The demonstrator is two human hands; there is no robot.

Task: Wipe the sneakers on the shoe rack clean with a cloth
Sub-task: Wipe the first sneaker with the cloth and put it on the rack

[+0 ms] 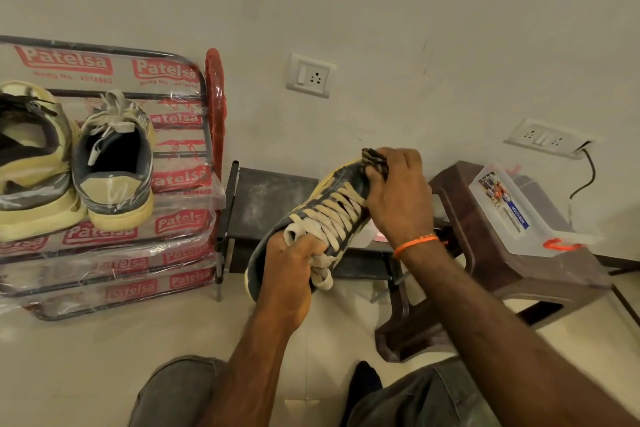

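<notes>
A dark sneaker (332, 208) with cream laces and a yellowish sole is held up in the middle of the view. My left hand (294, 267) grips it at the opening, fingers curled around the tongue and lace ends. My right hand (398, 191) clutches a dark striped cloth (374, 158) and presses it on the toe. Two more sneakers stand on the shoe rack (194, 163) at the left: a grey and cream one (114, 163) and a second one (31, 163) cut off by the frame edge.
A low dark metal stand (270, 198) sits behind the held sneaker. A brown plastic stool (485, 274) at right carries a clear plastic box (519, 208). Wall sockets (311, 74) and a cable (585, 177) are on the wall. My knees are at the bottom.
</notes>
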